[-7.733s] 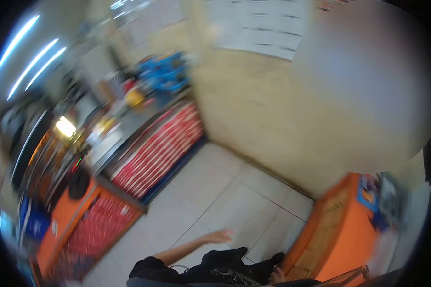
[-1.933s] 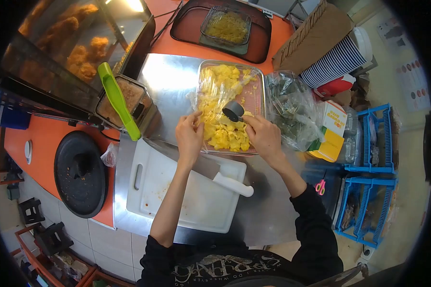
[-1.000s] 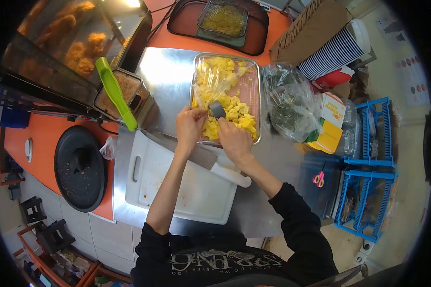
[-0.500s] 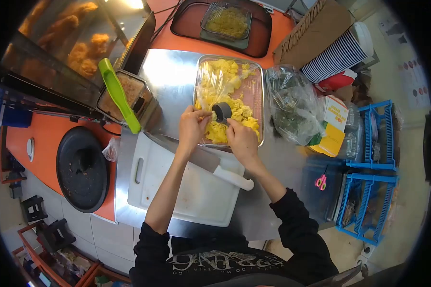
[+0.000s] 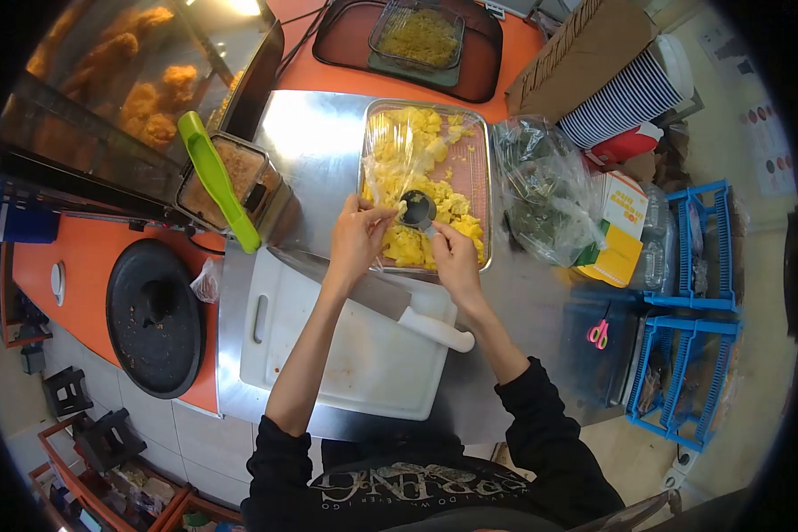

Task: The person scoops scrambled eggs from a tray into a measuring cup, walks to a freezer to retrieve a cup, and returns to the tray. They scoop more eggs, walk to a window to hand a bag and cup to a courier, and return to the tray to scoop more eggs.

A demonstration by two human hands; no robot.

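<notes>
A rimmed metal tray (image 5: 487,177) lined with a perforated sheet holds crumbled yellow food (image 5: 421,133), which looks like scrambled egg. Clear plastic film (image 5: 383,146) covers its left part. Over the near part of the tray, my right hand (image 5: 457,259) grips the short handle of a dark grey round scoop (image 5: 418,207), its cup turned up toward me. My left hand (image 5: 361,235) is at the scoop's left rim, thumb and fingers pinched together. A small pale bit shows at those fingertips, too small to name.
Nearer me, a large knife (image 5: 434,328) lies on a white cutting board (image 5: 346,381). Left stands a food container (image 5: 266,199) with green tongs (image 5: 215,177) on top. A plastic bag of dark green leaves (image 5: 545,199), stacked cups (image 5: 625,97) and blue racks (image 5: 683,381) are right.
The scoop has tipped so its round mouth now faces up toward me, and it has shifted slightly right. My right hand has moved a little right and down. The left hand stays close by.
</notes>
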